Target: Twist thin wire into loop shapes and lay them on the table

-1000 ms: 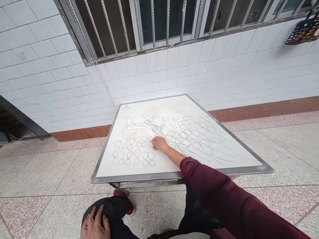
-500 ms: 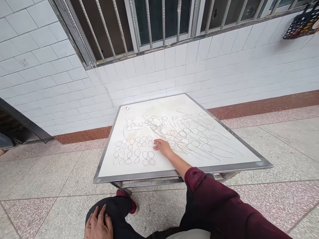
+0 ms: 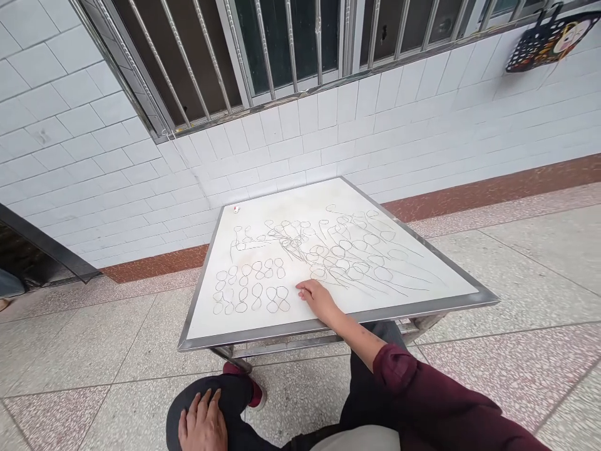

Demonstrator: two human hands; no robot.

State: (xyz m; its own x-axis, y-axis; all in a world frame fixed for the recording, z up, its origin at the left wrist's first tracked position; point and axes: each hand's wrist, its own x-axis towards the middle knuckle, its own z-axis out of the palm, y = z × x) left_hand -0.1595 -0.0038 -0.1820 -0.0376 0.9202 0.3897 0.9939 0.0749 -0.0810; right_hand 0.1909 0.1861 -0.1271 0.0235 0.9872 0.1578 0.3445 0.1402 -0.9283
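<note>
My right hand (image 3: 319,300) is low over the front middle of a white tabletop (image 3: 263,322), fingers loosely extended and slightly apart. No object shows in them. Just left of its fingertips are thin wire pieces bent into paired loops (image 3: 278,299), set out in two rows. Beyond the hand and to its right lies a tangled spread of thin wires with looped ends (image 3: 292,239), their long tails fanning toward the right. My left hand (image 3: 203,423) rests flat on my dark-trousered knee, fingers stretched out, holding nothing.
A metal frame (image 3: 338,319) edges the table, which stands against a white tiled wall (image 3: 300,147). A small white-and-red item (image 3: 236,209) sits at the far left corner. Above are barred windows (image 3: 286,44); a patterned basket (image 3: 539,47) hangs upper right.
My right hand has drawn back toward me and slightly right, away from the upper row of loops. My left hand stays on the knee. The whole view has shifted a little.
</note>
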